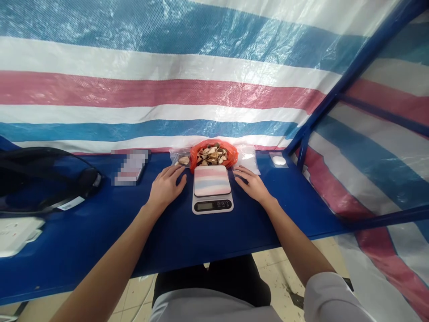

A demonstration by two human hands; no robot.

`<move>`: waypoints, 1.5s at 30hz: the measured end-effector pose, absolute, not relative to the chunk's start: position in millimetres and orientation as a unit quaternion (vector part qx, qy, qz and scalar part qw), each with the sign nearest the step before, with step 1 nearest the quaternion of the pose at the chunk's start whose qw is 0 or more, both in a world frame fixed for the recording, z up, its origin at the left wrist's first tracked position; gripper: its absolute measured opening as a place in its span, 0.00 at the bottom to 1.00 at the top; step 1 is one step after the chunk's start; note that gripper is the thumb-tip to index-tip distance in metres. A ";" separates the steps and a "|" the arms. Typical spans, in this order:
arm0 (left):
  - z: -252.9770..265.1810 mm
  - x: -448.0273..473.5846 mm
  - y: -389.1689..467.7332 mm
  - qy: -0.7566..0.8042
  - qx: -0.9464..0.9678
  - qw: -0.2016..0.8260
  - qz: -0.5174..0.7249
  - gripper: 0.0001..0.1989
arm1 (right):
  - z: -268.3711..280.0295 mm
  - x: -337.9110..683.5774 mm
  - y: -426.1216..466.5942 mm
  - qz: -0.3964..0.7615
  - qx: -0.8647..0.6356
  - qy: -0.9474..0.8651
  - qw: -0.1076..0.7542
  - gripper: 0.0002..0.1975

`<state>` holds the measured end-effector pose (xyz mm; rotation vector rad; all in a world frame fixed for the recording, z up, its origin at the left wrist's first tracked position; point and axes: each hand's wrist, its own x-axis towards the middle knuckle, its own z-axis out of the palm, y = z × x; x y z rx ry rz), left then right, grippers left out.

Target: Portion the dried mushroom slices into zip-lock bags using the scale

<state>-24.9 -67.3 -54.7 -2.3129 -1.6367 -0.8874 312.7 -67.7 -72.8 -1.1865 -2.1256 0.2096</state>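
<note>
A kitchen scale (212, 181) with a shiny square plate and a dark display strip sits between my hands. Just left of it, my left hand (166, 187) lies open on the table, fingers spread and nothing in them. On the other side my right hand (252, 184) rests open too, holding nothing. Behind the scale is an open red plastic bag (233, 156) full of curved brown-and-cream pieces (213, 155), perhaps shells. Near my left fingertips lies a clear bag (174, 154) with a few similar pieces (184, 160). White-looking plastic bags (248, 160) lie beyond my right fingers.
The blue table (201, 237) meets a striped plastic sheet (161, 94) behind. Right of the bags is a small packet with a white round item (279, 160). A blurred-out flat object (132, 167), black headgear-like equipment (90, 179) and a white power strip (16, 235) lie left.
</note>
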 end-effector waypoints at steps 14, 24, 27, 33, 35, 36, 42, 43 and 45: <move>-55.1 -24.7 -5.6 -0.518 -0.835 0.071 -0.173 0.26 | -92.4 310.9 -42.0 0.062 -0.438 -0.841 0.311 0.15; -67.3 -44.7 3.7 -0.496 -0.831 0.051 -0.246 0.19 | -93.0 309.3 -42.9 0.044 -0.443 -0.849 0.287 0.17; -70.3 -45.8 2.7 -0.508 -0.814 0.037 -0.280 0.19 | -92.1 309.3 -43.4 0.039 -0.443 -0.851 0.278 0.16; -61.4 -42.8 -10.8 -0.529 -0.747 0.010 -0.401 0.16 | -87.7 310.4 -46.1 0.033 -0.436 -0.851 0.291 0.16; -53.2 -39.7 -21.3 -0.523 -0.723 -0.012 -0.452 0.16 | -83.8 310.1 -48.5 0.029 -0.437 -0.847 0.302 0.15; -48.9 -37.5 -27.4 -0.517 -0.711 -0.026 -0.476 0.16 | -81.0 309.5 -50.1 0.026 -0.437 -0.844 0.309 0.15; -30.4 -15.2 -58.3 -0.504 -0.612 -0.207 -0.573 0.21 | -54.4 290.8 -62.6 0.039 -0.414 -0.831 0.371 0.15; -28.9 -10.5 -60.8 -0.489 -0.594 -0.252 -0.587 0.22 | -49.6 285.2 -64.4 0.053 -0.409 -0.828 0.380 0.15; -27.2 -1.3 -62.9 -0.458 -0.561 -0.328 -0.606 0.23 | -41.2 272.7 -66.3 0.089 -0.405 -0.817 0.401 0.15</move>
